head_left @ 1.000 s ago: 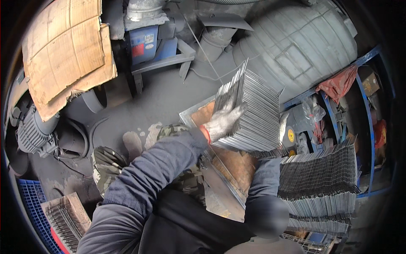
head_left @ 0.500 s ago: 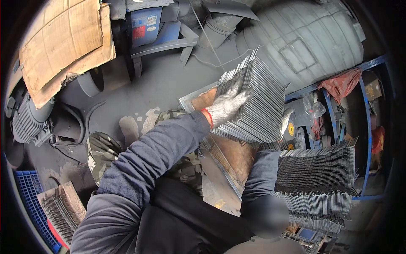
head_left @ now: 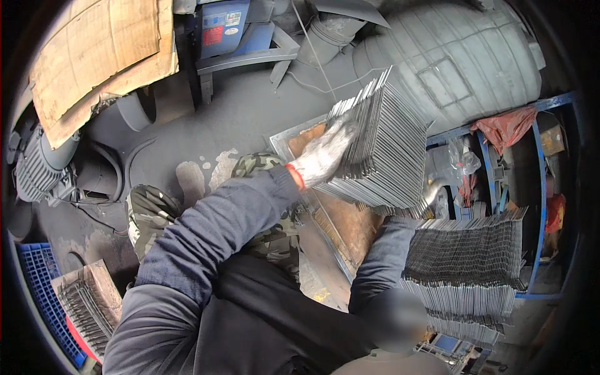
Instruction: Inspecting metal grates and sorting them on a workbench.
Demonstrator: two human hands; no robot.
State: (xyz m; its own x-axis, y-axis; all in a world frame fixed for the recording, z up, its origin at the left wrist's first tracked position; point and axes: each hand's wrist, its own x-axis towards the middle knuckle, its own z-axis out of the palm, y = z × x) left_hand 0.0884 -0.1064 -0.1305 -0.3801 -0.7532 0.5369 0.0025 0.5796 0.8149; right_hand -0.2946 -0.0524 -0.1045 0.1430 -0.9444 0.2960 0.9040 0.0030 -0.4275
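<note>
A thick bundle of grey wire grids (head_left: 390, 147) stands on edge over a brown, metal-rimmed board (head_left: 340, 228) before me. My left hand (head_left: 328, 153), in a whitish glove with a red cuff, lies against the bundle's left side. Its fingers are stretched out and slightly blurred. At the bundle's lower right edge a bit of my gloved right hand (head_left: 432, 190) shows; the bundle hides most of its fingers. Beside my right forearm sits a second, larger pile of wire grids (head_left: 465, 250).
Blue-framed shelving (head_left: 540, 181) with bags and tools is at the right. A large ribbed grey tank (head_left: 450, 62) lies at the back. Cardboard sheets (head_left: 94, 62) and a motor (head_left: 44, 165) are at the left. A blue plastic crate (head_left: 44, 281) stands lower left, beside loose wire pieces (head_left: 90, 306).
My left hand has slid left and down from the bundle's top edge onto its left side. The right glove shows slightly farther out at the right edge. The view has shifted a little.
</note>
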